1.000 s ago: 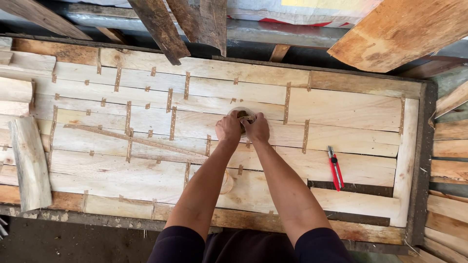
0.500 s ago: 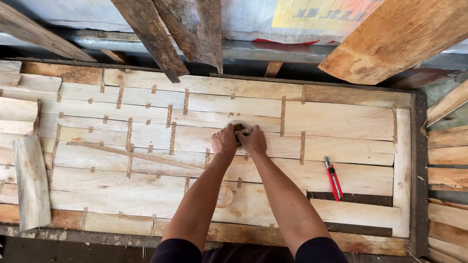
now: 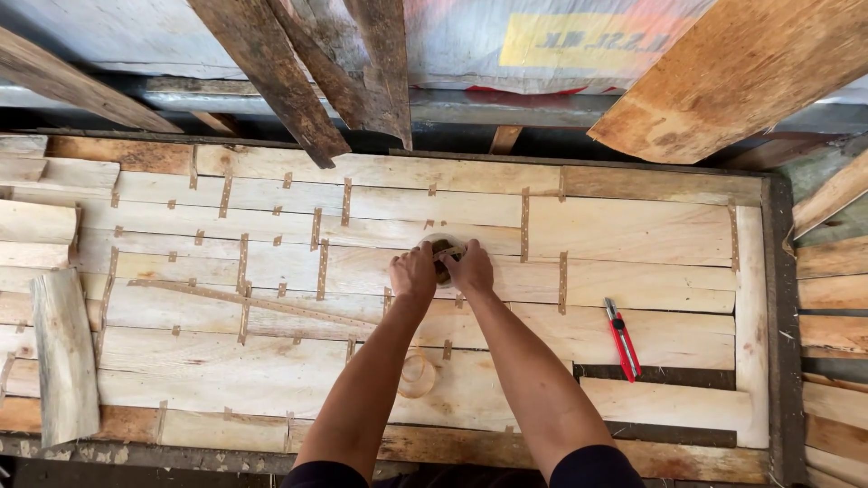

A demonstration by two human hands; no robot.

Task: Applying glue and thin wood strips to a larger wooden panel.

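Holding the tape roll (image 3: pixel 443 246) between your left hand (image 3: pixel 413 274) and right hand (image 3: pixel 471 268), you work mid-panel (image 3: pixel 633 226). Most veneer seams already carry tape strips (image 3: pixel 523 225); the dark gap (image 3: pixel 651 372) near the red knife (image 3: pixel 622 338) looks untaped.

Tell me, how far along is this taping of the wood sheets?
Most seams across the veneer panel already carry short brown tape strips. The left hand and right hand hold the tape roll together at mid-panel. Lower right, a dark gap between sheets is still open, near the red utility knife.
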